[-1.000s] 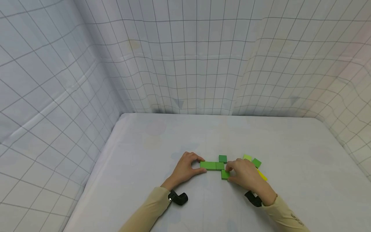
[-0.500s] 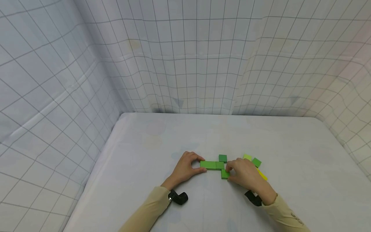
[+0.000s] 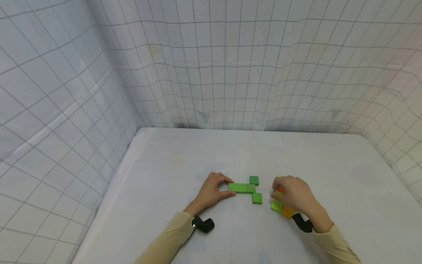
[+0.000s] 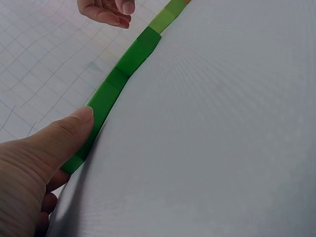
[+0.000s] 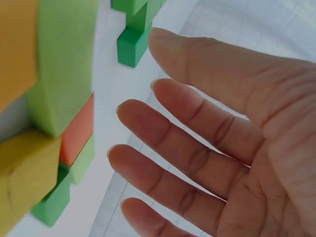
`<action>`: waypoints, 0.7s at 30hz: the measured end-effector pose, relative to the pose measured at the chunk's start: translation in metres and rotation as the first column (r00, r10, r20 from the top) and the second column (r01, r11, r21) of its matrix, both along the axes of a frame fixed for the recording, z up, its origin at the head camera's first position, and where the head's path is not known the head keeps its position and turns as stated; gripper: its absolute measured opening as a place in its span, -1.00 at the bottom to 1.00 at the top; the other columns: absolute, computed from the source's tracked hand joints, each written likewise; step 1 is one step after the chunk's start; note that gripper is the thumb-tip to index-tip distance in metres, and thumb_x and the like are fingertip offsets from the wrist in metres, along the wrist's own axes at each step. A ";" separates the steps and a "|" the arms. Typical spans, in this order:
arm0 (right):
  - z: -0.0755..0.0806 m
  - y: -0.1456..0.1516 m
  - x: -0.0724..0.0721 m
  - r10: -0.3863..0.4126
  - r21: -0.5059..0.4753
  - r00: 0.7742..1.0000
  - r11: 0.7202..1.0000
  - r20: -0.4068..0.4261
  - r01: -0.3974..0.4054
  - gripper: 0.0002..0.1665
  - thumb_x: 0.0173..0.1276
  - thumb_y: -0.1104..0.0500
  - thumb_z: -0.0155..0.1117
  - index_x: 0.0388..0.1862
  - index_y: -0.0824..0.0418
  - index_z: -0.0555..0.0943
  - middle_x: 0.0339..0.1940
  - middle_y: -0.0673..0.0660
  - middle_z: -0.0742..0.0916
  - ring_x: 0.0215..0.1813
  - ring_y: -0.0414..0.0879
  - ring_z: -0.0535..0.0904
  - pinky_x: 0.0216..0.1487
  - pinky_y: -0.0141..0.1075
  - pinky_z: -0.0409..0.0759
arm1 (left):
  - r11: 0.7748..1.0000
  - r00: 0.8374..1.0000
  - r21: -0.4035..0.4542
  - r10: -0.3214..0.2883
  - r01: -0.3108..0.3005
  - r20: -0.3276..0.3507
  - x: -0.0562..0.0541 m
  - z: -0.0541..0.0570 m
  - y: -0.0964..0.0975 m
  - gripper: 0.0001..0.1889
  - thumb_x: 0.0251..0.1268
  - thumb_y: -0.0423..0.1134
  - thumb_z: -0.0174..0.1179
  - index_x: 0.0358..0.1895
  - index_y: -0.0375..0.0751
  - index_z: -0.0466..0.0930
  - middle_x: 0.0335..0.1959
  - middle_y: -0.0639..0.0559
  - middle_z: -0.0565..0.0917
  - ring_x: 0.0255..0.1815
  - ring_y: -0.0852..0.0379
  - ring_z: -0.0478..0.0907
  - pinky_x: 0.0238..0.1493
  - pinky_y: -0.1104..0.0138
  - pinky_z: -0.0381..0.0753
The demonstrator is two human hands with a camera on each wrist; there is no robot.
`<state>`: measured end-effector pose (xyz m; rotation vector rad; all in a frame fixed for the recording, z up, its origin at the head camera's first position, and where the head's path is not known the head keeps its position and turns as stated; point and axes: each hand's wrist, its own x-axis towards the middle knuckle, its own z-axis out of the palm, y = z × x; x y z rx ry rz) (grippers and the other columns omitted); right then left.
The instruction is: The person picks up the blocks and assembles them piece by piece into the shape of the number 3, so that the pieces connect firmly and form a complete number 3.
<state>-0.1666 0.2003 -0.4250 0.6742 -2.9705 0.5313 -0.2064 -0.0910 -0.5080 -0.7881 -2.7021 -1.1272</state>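
Observation:
My left hand point(image 3: 212, 190) pinches the left end of a long green block point(image 3: 236, 188) between thumb and fingers on the table. In the left wrist view its thumb point(image 4: 66, 133) lies along the block's side. A square green block point(image 3: 251, 188) sits against the long one's right end. A dark green block point(image 3: 254, 180) lies at that end's far corner, and a green block point(image 3: 256, 198) at the near corner. My right hand point(image 3: 294, 192) holds nothing and hovers over a cluster of coloured blocks, fingers spread in the right wrist view, partly hiding them.
In that cluster are a lime block point(image 3: 277, 206), an orange block point(image 3: 288, 211) and a red-orange block point(image 3: 281, 190). The right wrist view also shows a yellow block point(image 5: 29, 168) there. A white cloth covers the table point(image 3: 184, 154); gridded curtains point(image 3: 211, 73) surround it.
My right hand has let go of the near green block and moved right, over the coloured cluster. More of those blocks now show. My left hand keeps its grip on the long block.

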 end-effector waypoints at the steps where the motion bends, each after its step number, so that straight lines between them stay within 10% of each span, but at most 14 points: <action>1: 0.000 0.003 0.001 -0.012 0.001 1.000 1.000 0.004 0.012 -0.77 0.01 0.11 0.54 -0.46 0.05 0.61 -0.48 -0.11 0.63 -0.41 -0.18 0.50 -0.38 -0.23 0.45 | 1.000 1.000 -0.001 0.000 0.000 0.001 0.000 0.000 0.000 -0.60 -0.02 0.08 0.42 -0.10 0.03 0.67 -0.18 0.24 0.59 -0.11 0.21 0.36 -0.01 0.26 0.37; 21: -0.019 0.016 0.021 0.025 0.055 0.996 0.998 0.090 -0.030 -0.47 -0.20 0.07 0.65 -0.21 0.07 0.61 -0.46 -0.12 0.50 -0.48 -0.25 0.35 -0.43 -0.28 0.37 | 1.000 1.000 -0.009 0.006 -0.006 0.010 0.001 0.001 0.001 -0.62 -0.01 0.06 0.43 -0.11 0.05 0.67 -0.18 0.26 0.58 -0.11 0.23 0.35 -0.01 0.28 0.37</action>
